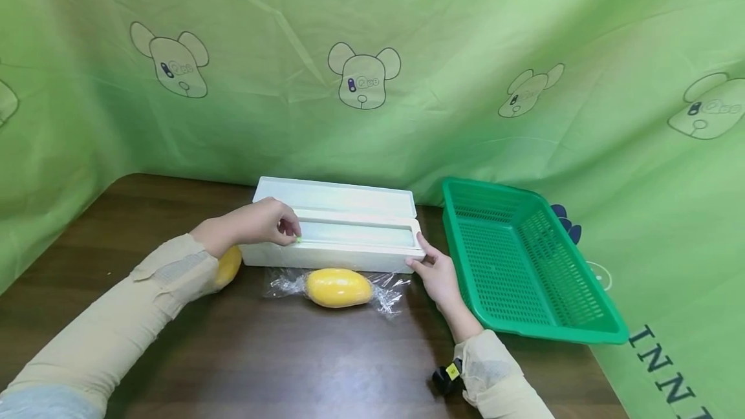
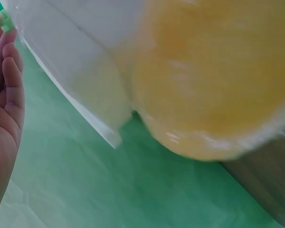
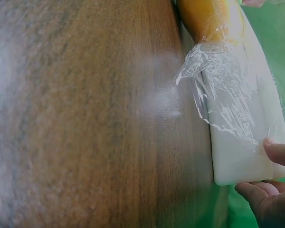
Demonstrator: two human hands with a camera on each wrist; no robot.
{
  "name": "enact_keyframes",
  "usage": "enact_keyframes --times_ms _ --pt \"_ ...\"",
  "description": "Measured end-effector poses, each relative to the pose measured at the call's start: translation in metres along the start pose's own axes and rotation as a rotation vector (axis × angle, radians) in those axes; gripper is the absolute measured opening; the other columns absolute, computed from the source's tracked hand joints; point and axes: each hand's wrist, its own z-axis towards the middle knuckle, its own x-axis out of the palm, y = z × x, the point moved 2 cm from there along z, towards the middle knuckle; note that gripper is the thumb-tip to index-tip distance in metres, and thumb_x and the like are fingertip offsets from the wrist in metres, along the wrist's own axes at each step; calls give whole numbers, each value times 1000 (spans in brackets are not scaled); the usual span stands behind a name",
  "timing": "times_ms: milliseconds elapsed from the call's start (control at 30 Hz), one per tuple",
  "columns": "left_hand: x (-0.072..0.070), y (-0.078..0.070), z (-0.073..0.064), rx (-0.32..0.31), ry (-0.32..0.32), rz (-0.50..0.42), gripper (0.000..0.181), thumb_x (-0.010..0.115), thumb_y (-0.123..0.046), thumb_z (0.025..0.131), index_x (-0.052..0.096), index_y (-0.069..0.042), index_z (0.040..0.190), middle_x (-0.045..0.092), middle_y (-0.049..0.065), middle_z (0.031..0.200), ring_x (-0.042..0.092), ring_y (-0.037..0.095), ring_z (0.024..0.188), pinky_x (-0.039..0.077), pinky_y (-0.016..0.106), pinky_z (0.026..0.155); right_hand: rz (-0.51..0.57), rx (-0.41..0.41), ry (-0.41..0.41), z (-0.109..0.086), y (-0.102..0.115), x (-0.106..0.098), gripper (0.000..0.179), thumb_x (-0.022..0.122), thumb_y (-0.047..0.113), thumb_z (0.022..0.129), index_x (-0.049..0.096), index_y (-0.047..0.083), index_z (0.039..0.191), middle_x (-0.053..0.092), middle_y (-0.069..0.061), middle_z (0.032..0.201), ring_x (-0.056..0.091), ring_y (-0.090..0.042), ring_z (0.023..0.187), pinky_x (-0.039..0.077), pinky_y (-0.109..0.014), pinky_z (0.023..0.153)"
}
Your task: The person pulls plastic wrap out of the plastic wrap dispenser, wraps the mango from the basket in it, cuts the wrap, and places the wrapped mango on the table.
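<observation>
A long white plastic-wrap dispenser box (image 1: 326, 257) lies across the table with its lid (image 1: 343, 197) raised at the back. At its front left, my left hand (image 1: 264, 222) pinches a small light-green slider (image 2: 6, 21) between thumb and fingertips. My right hand (image 1: 436, 277) grips the box's right end, thumb on the front face and fingers round the corner. In front of the box lies a yellow mango-shaped fruit (image 1: 339, 288) in clear film (image 1: 387, 296), the film's ends loosely twisted. Another yellow fruit (image 1: 229, 267) is partly hidden behind my left forearm.
To the right of the box stands a green plastic basket (image 1: 515, 330) with perforated walls. A green printed curtain (image 1: 361, 141) hangs along the back of the brown table (image 1: 279, 367). A dark blue object (image 1: 566, 220) shows behind the basket.
</observation>
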Motion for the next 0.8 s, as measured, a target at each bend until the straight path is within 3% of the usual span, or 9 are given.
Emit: enact_keyframes --times_ms 167,333,600,800 --pt "-3 3 -9 -40 -6 -15 11 72 1 86 78 -8 89 68 -7 81 60 7 75 55 28 71 2 0 -7 0 -1 1 62 71 -6 92 46 0 148 49 -27 145 60 -41 120 54 -24 88" --pt "-6 2 -11 -24 2 -14 11 71 2 85 78 -7 88 68 -6 80 60 7 74 55 28 70 4 0 -7 0 0 2 62 71 -6 92 46 0 148 49 -27 145 60 -41 120 54 -24 87" --pt "-11 9 -24 -51 -19 -28 13 72 5 84 78 -7 87 65 -8 78 60 8 74 54 26 69 -5 -8 -13 0 -2 2 63 71 -8 91 46 -1 148 50 -27 144 61 -40 118 54 -21 84" --pt "-14 12 -29 -27 -32 -29 11 73 3 83 78 -7 86 66 -8 78 60 8 73 55 27 68 4 -12 -13 0 -2 2 63 71 -9 91 47 -1 148 52 -28 142 62 -41 117 52 -17 80"
